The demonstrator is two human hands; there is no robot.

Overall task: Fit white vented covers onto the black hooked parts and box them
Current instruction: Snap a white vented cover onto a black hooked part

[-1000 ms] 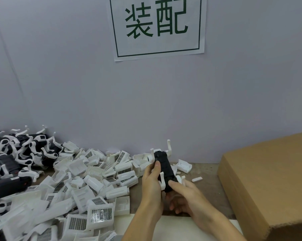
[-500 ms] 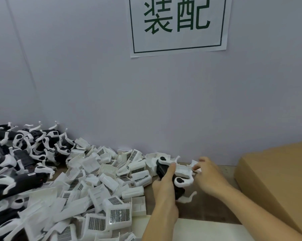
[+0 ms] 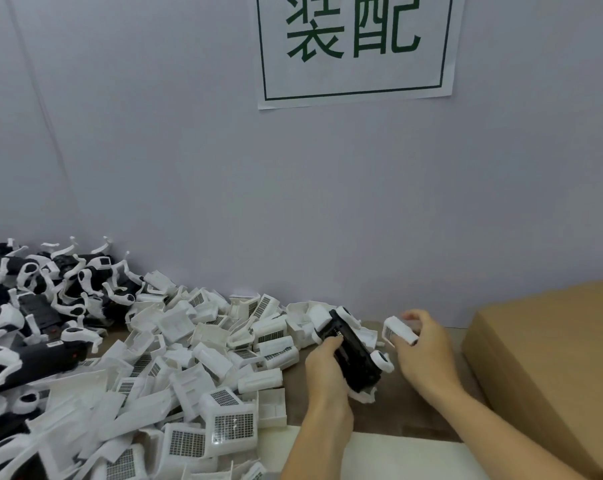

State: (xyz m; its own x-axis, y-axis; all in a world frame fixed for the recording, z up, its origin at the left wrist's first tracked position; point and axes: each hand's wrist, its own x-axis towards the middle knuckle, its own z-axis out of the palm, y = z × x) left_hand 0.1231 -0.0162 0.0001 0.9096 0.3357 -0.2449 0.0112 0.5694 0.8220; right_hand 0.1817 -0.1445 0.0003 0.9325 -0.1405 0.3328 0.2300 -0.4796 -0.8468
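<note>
From the head camera, looking down, the left hand (image 3: pixel 324 372) has its fingers curled round a black hooked part (image 3: pixel 353 355) and holds it just above the brown counter (image 3: pixel 407 407). The part is tilted, with its far end up near the wall and its near end lower and to the right. White hook pieces stick out at both ends of it. The right hand (image 3: pixel 421 348) is just beside it, a little to the right, and does not touch it. Its thumb and fingers pinch one small white vented cover (image 3: pixel 399 329), lifted off the counter. A dark grid of holes shows on the end of the cover that faces the black part. To the left, a big pile of white vented covers (image 3: pixel 203 368) lies all over the counter, many with their grid side up. Further left, against the wall, is a heap of black hooked parts (image 3: pixel 40 306) with white hooks poking up. On the right stands a brown cardboard box (image 3: pixel 553 358); only its outside shows, so what is in it cannot be seen. A white sheet (image 3: pixel 397 459) lies at the near edge between the two arms. High on the grey wall (image 3: pixel 293 202) hangs a white paper sign (image 3: pixel 355 46) with two big green characters inside a green frame.
</note>
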